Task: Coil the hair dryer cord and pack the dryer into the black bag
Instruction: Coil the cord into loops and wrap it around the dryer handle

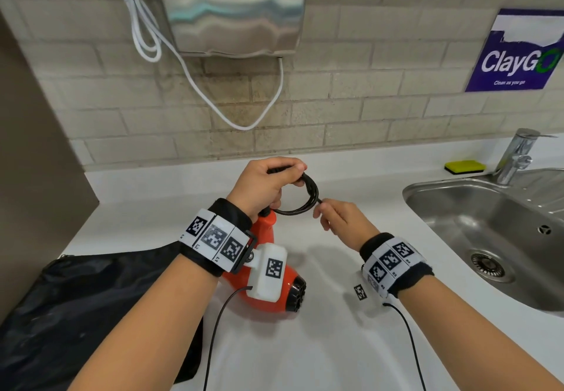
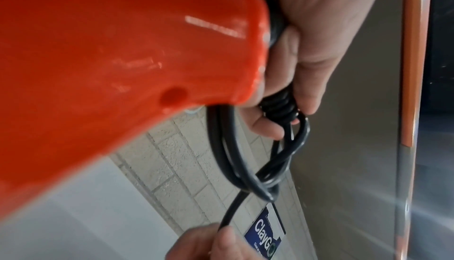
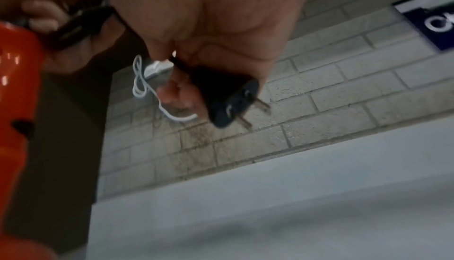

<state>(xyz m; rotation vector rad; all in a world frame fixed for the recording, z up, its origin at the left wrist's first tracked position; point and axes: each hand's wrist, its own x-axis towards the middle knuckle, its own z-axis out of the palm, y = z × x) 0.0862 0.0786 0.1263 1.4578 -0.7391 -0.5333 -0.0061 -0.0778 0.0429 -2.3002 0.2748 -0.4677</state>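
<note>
**Cord nearly coiled above the counter, plug end in the right hand**

The left hand (image 1: 268,184) curls its fingers round the gathered loops of the black cord (image 1: 306,196) at the butt of the dryer's handle, which seems meant to keep the loops together while the rest is fed in. The hair dryer (image 1: 271,268) hangs from that grip over the middle of the counter (image 1: 335,345), handle up and nozzle down toward the near edge; whether the nozzle touches the surface cannot be told. The right hand (image 1: 338,221), just beside the coil, pinches the free end of the cord; the right wrist view shows the plug (image 3: 230,101) tucked in its curled fingers, prongs sticking out. Keeping hold of the plug likely lets this hand steer the last short stretch onto the coil.

The dryer is glossy orange plastic with a black grille at the nozzle. The cord lies in several loose round loops, slightly twisted over one another. The black bag (image 1: 91,314) lies flat at the counter's near left corner, well placed to receive the dryer.
</note>
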